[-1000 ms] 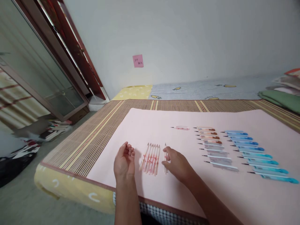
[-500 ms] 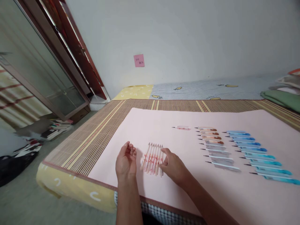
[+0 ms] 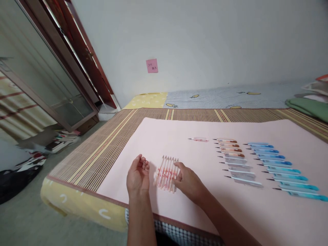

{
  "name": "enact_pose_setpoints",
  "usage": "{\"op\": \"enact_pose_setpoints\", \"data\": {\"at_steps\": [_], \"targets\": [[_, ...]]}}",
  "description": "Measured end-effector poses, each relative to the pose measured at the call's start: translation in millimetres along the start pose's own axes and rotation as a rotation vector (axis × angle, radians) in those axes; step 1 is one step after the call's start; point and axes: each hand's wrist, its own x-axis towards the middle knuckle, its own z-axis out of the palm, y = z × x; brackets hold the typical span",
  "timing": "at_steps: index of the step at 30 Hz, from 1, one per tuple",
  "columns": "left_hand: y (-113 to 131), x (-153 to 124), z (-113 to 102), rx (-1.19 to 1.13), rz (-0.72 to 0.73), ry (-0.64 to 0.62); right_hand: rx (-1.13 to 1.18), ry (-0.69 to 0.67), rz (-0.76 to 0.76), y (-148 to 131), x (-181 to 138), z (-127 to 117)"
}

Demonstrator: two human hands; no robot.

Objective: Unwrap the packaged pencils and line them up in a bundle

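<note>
Several clear pink pens (image 3: 166, 172) lie side by side in a tight bundle on a pale pink sheet (image 3: 205, 205), tips pointing away from me. My right hand (image 3: 188, 181) rests against the bundle's right side, fingers bent and touching the outermost pen. My left hand (image 3: 138, 176) stands on its edge just left of the bundle, fingers loosely curled, holding nothing. A single pink pen (image 3: 198, 139) lies farther back on the sheet.
Right of the bundle lie a column of orange and grey pens (image 3: 234, 159) and a column of blue pens (image 3: 278, 167). The sheet covers a striped mat (image 3: 102, 143) on a bed. A pink note (image 3: 152, 65) hangs on the wall; books (image 3: 60, 140) lie on the floor at left.
My right hand slid a separate pink pen leftward until it joined the bundle. The left hand stayed in place beside the bundle.
</note>
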Motion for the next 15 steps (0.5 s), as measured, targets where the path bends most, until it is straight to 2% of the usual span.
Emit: {"op": "enact_pose_setpoints", "data": {"at_steps": [3, 5, 7, 10, 12, 15], "targets": [[-0.3, 0.2, -1.3, 0.029, 0.015, -0.014, -0.005, -0.002, -0.008, -1.0, -0.4, -5.0], [-1.0, 1.0, -3.0, 0.144, 0.092, -0.019, -0.012, 0.034, -0.008, 1.0, 0.8, -9.8], [-2.6, 2.4, -5.5, 0.427, 0.241, -0.024, 0.004, 0.078, -0.008, 5.8, 3.5, -14.0], [-7.8, 3.6, -8.9, 1.001, 0.424, -0.098, 0.099, 0.109, -0.026, 15.3, 9.4, -15.1], [-12.5, 2.0, -9.8, 1.279, 0.423, -0.206, 0.165, 0.125, -0.03, 19.9, 13.0, -12.5], [-18.6, -2.7, -9.2, 1.505, 0.353, -0.32, 0.205, 0.143, -0.029, 20.4, 15.2, -7.7]]}}
